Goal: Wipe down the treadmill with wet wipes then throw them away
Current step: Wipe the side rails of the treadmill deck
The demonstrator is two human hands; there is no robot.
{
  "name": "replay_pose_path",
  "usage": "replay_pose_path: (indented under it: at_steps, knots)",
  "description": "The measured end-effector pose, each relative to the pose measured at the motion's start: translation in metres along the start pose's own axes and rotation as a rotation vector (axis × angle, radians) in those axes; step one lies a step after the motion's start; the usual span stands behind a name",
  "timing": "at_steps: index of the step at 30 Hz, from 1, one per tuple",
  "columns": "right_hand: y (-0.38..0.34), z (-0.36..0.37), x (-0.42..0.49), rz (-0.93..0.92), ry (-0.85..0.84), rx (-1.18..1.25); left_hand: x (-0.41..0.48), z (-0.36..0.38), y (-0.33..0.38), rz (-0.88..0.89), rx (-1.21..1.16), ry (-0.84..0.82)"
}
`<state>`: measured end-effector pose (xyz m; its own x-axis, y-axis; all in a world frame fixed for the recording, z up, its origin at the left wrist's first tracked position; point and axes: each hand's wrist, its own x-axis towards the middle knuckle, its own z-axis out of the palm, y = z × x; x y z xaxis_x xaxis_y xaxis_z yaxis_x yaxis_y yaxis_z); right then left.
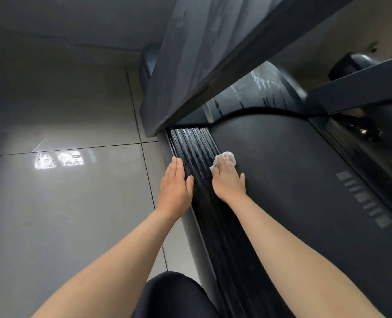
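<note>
Forearms reach out: left hand [176, 180] flat and empty on the treadmill rail [196, 143]; right hand [228, 180], fingers straight, seemingly presses the limp, light wet wipe [230, 155]; pinch its bunched middle.

Bare forearms [121, 249]; dark cloth [174, 297] covers one knee.

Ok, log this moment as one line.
step: wiping | right hand: presses wipe on belt edge, beside side rail | left hand: flat on rail's outer edge | disposal: not yet
</note>
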<state>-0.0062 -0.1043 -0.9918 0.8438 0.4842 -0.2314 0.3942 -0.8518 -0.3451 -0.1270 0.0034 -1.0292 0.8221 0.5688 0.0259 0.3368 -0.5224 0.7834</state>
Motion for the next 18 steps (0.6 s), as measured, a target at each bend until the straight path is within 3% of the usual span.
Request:
replay_pose_path:
  at_steps: [4, 10, 18]
  knots:
    - [-0.014, -0.003, 0.011, 0.066, -0.017, 0.005, -0.002, -0.002, 0.001, -0.019, -0.046, -0.017]
    - [-0.051, 0.012, 0.005, -0.283, -0.051, -0.133, 0.000, -0.005, -0.002, -0.060, -0.211, 0.006]
    - [-0.080, 0.008, 0.034, -0.345, -0.121, -0.197, 0.005, -0.025, -0.005, -0.173, -0.540, 0.043]
